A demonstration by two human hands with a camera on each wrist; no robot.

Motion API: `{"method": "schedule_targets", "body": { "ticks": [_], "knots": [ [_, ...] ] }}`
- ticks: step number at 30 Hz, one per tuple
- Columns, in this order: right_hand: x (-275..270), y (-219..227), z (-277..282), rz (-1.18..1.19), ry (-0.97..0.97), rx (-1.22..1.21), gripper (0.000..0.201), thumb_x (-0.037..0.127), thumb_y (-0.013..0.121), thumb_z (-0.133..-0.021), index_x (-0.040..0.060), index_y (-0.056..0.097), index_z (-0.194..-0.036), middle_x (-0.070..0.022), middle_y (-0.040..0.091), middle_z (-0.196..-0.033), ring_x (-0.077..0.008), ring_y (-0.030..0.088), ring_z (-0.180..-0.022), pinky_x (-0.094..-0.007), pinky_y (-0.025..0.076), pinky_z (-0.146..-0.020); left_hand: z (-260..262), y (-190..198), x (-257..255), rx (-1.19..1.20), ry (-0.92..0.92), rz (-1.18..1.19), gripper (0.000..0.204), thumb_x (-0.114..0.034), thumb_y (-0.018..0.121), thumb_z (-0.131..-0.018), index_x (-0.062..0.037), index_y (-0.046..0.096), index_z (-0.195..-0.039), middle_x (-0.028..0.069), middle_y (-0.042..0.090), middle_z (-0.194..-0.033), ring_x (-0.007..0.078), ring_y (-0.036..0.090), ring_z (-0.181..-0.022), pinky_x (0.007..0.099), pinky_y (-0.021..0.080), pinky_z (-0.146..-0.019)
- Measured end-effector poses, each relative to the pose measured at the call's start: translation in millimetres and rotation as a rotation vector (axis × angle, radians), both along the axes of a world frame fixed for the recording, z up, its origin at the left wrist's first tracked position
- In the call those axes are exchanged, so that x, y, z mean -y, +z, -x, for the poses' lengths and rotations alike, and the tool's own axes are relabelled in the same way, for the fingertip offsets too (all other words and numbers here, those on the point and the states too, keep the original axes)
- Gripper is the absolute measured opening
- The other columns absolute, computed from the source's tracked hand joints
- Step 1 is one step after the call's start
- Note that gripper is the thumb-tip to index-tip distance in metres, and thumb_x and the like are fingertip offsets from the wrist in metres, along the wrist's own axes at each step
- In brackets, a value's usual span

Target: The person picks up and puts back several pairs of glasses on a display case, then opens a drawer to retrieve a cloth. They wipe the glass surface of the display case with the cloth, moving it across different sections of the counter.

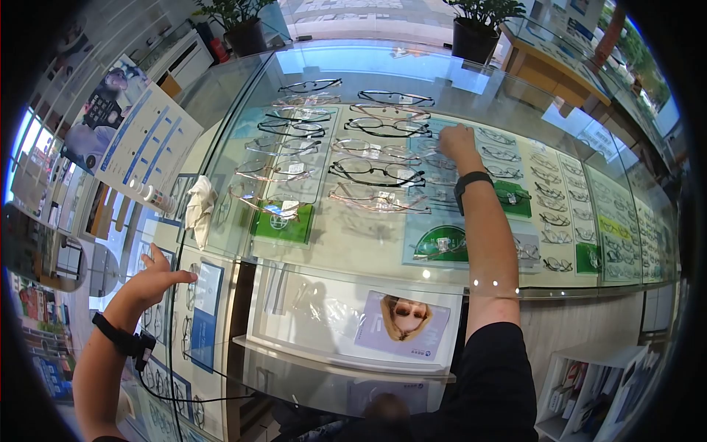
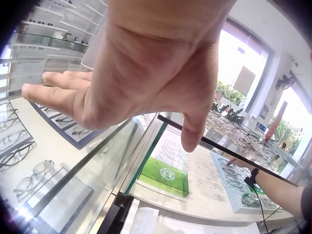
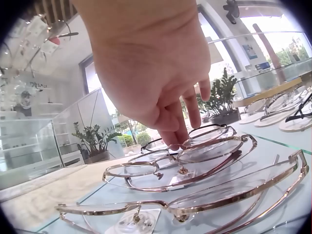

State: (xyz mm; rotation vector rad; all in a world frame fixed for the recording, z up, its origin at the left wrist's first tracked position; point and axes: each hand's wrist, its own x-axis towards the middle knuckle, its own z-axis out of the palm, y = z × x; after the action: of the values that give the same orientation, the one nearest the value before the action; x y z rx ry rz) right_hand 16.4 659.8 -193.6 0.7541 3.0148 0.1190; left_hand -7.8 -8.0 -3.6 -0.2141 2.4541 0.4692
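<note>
My right hand (image 1: 458, 144) reaches over the glass showcase to the back of a row of eyeglasses. In the right wrist view, its thumb and fingers come together on the bridge area of dark-rimmed eyeglasses (image 3: 210, 126), which still sit low in the row. Nearer that camera lie gold-rimmed eyeglasses (image 3: 234, 196) with a white tag. My left hand (image 1: 153, 280) hovers over the left side counter, fingers spread, thumb out, holding nothing. Close to it are a crumpled white cloth (image 1: 199, 210) and, under glass, a green block (image 2: 165, 176) with a white logo.
Several rows of eyeglasses (image 1: 377, 173) lie on the showcase's glass top, and more on panels inside. A printed board (image 1: 143, 140) stands at the left, potted plants (image 1: 475, 37) behind. An open drawer (image 1: 294, 324) with a portrait leaflet (image 1: 403, 324) is below the front edge.
</note>
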Motion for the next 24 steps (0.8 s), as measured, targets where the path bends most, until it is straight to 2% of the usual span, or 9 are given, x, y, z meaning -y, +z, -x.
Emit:
{"method": "schedule_targets", "body": {
  "ticks": [10,12,15,17,20,21,22,23,24],
  "knots": [
    [-2.3,-8.2,-1.6,-0.019,0.039,-0.016,0.023,0.016,0.060,-0.090,0.0080,0.075,-0.105,-0.0124,0.074,-0.114,-0.0317,0.059,-0.121,-0.0513,0.038,-0.103,-3.4,8.2,-9.7,0.024,0.004,0.012,0.152,-0.048,0.086,-0.070,0.0144,-0.029,-0.147,0.0493,-0.030,-0.150,0.0535,-0.023,-0.148,0.0490,0.002,-0.124],
    [-2.3,-8.0,-2.4,-0.035,0.042,-0.005,0.023,0.016,0.060,-0.090,0.0080,0.076,-0.106,-0.0125,0.074,-0.114,-0.0317,0.059,-0.121,-0.0514,0.038,-0.104,-3.1,7.9,-9.7,0.026,0.017,-0.006,0.148,-0.041,0.085,-0.072,0.0140,-0.030,-0.147,0.0480,-0.027,-0.152,0.0480,-0.026,-0.150,0.0449,-0.001,-0.124],
    [-0.8,-4.9,-2.8,-0.052,0.026,-0.014,0.025,0.015,0.059,-0.090,0.0087,0.076,-0.107,-0.0121,0.074,-0.115,-0.0312,0.059,-0.122,-0.0518,0.038,-0.105,-3.3,9.9,-11.0,0.035,0.016,0.011,0.147,-0.040,0.085,-0.072,0.0143,-0.030,-0.147,0.0485,-0.025,-0.153,0.0474,-0.027,-0.149,0.0440,-0.001,-0.124],
    [1.6,0.5,-2.4,-0.040,0.026,0.044,0.030,0.018,0.057,-0.091,0.0139,0.076,-0.114,-0.0123,0.071,-0.123,-0.0340,0.060,-0.122,-0.0497,0.042,-0.105,-4.1,10.5,-12.8,0.034,0.020,0.006,0.147,-0.040,0.085,-0.072,0.0145,-0.030,-0.147,0.0487,-0.025,-0.152,0.0471,-0.027,-0.149,0.0439,-0.001,-0.124],
    [-5.1,-10.9,3.0,0.065,-0.004,0.025,0.031,0.018,0.056,-0.092,0.0155,0.076,-0.115,-0.0129,0.071,-0.125,-0.0343,0.063,-0.120,-0.0497,0.044,-0.104,-3.8,8.7,-12.6,0.032,0.024,-0.011,0.146,-0.039,0.085,-0.073,0.0144,-0.029,-0.147,0.0484,-0.026,-0.152,0.0467,-0.028,-0.149,0.0443,-0.001,-0.124],
    [-3.8,-10.4,2.8,0.065,-0.003,0.023,0.031,0.018,0.056,-0.092,0.0155,0.076,-0.115,-0.0129,0.071,-0.125,-0.0343,0.063,-0.120,-0.0497,0.044,-0.104,-3.2,7.9,-11.3,0.030,0.026,-0.022,0.146,-0.038,0.085,-0.073,0.0141,-0.030,-0.147,0.0481,-0.027,-0.152,0.0465,-0.028,-0.149,0.0447,-0.001,-0.124],
    [-2.1,-10.7,1.4,0.074,0.000,-0.007,0.029,0.016,0.057,-0.091,0.0113,0.077,-0.111,-0.0147,0.072,-0.121,-0.0343,0.066,-0.117,-0.0486,0.046,-0.101,-2.2,6.9,-9.0,0.029,0.027,-0.021,0.146,-0.038,0.085,-0.073,0.0141,-0.030,-0.147,0.0481,-0.027,-0.152,0.0465,-0.028,-0.149,0.0447,-0.001,-0.124],
    [-0.8,-10.7,0.6,0.084,0.003,-0.037,0.027,0.014,0.058,-0.090,0.0071,0.077,-0.107,-0.0164,0.073,-0.118,-0.0344,0.068,-0.113,-0.0475,0.048,-0.098,-0.7,5.5,-6.3,0.027,0.009,-0.018,0.147,-0.042,0.085,-0.072,0.0154,-0.028,-0.147,0.0496,-0.028,-0.150,0.0504,-0.028,-0.148,0.0479,-0.001,-0.124],
    [-2.1,-11.9,1.8,0.085,0.003,-0.036,0.027,0.014,0.058,-0.090,0.0071,0.077,-0.107,-0.0164,0.073,-0.118,-0.0344,0.068,-0.113,-0.0475,0.048,-0.098,0.0,4.7,-5.0,0.026,-0.011,-0.016,0.149,-0.046,0.086,-0.072,0.0167,-0.027,-0.147,0.0511,-0.028,-0.149,0.0542,-0.027,-0.146,0.0510,-0.001,-0.124]
  ]
}}
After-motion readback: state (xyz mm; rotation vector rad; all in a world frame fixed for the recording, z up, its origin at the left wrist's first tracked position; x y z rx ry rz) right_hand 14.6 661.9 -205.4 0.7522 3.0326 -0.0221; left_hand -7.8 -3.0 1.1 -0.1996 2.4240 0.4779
